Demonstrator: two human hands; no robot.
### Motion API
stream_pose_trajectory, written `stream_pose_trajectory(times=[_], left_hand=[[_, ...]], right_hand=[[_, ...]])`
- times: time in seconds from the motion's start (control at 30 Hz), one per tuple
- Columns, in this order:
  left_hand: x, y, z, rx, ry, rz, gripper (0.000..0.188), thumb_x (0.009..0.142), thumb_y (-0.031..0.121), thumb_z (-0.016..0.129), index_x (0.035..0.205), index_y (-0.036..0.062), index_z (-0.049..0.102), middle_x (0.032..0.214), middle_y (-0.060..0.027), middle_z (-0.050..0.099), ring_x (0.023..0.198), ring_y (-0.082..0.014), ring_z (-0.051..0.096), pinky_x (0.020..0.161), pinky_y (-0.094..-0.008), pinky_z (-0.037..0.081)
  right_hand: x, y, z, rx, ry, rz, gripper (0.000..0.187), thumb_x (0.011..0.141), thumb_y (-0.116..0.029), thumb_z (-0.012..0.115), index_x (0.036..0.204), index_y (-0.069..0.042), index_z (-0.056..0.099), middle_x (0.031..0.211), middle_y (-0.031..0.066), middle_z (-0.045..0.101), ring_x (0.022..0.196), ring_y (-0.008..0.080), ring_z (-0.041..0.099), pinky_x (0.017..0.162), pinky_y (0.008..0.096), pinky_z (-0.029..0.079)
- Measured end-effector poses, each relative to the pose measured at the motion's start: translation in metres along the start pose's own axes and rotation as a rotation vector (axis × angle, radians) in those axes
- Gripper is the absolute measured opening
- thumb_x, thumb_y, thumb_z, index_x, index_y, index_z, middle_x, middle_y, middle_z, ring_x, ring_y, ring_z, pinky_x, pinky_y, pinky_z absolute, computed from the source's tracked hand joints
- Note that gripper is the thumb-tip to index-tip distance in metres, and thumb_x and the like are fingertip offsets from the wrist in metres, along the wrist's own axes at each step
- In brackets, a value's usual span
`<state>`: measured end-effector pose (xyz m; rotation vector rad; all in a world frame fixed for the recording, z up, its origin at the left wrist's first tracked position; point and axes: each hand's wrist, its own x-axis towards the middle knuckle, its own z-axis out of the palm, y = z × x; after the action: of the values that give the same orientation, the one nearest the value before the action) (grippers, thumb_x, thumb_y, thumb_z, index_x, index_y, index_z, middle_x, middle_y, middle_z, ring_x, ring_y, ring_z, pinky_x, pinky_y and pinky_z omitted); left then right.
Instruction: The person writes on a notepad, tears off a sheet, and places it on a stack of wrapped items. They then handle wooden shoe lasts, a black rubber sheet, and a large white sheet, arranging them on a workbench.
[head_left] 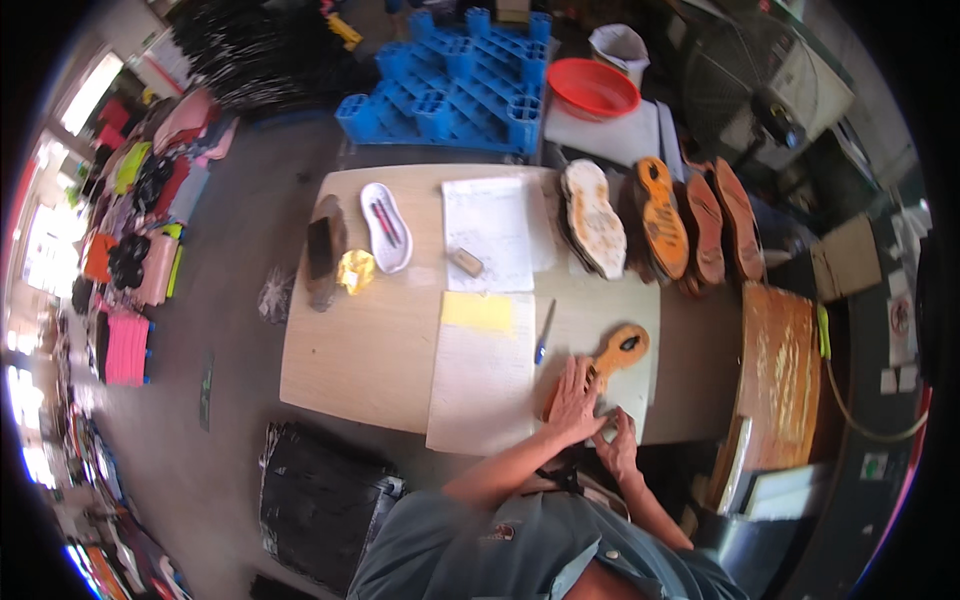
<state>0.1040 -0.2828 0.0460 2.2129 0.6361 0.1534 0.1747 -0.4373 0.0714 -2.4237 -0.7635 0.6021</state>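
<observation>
An orange-brown shoe sole [628,342] with a dark oval opening at its heel end lies tilted on the near right part of the table. My left hand [575,402] lies across the sole's near half and holds it, hiding that part. Beside the sole's near end, my right hand [618,448] is closed, fingers curled close to my left hand. What it grips is too small and too covered to make out. A pen-like tool with a blue end [541,352] rests just left of the sole. A white sheet [630,385] lies under the sole.
Shoe soles [660,220] line the table's far right. Papers [490,235] with a small block [466,262] lie mid-table. A white sole [378,215] holding pens, a dark phone [320,248] and yellow crumpled wrapping [355,271] lie left. Beyond stand a blue pallet [450,90] and red basin [592,88].
</observation>
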Motion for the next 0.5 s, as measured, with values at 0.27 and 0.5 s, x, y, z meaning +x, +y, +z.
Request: stream_pose_trajectory(times=[0.27,0.5], left_hand=[[0.015,0.012,-0.005,0.308,-0.118,-0.062,0.107,0.078,0.036,0.089,0.166,0.0074,0.034,0.171,-0.0396,0.009,0.160,-0.0568,0.007,0.131,-0.0618,0.009],[0.030,0.026,-0.013,0.382,-0.110,-0.097,0.106,0.075,0.035,0.089,0.163,0.0086,0.037,0.156,-0.0337,0.037,0.140,-0.0507,0.041,0.119,-0.0594,0.033]], right_hand=[[-0.048,0.027,0.023,0.146,-0.162,0.056,0.063,0.092,-0.019,0.070,0.148,0.002,0.049,0.138,0.0288,0.062,0.127,0.0500,0.059,0.103,0.0502,0.054],[-0.051,0.022,0.005,1.311,-0.590,0.673,0.040,0.109,-0.037,0.057,0.101,-0.001,0.072,0.092,0.0082,0.070,0.081,0.0176,0.064,0.072,0.0358,0.053]])
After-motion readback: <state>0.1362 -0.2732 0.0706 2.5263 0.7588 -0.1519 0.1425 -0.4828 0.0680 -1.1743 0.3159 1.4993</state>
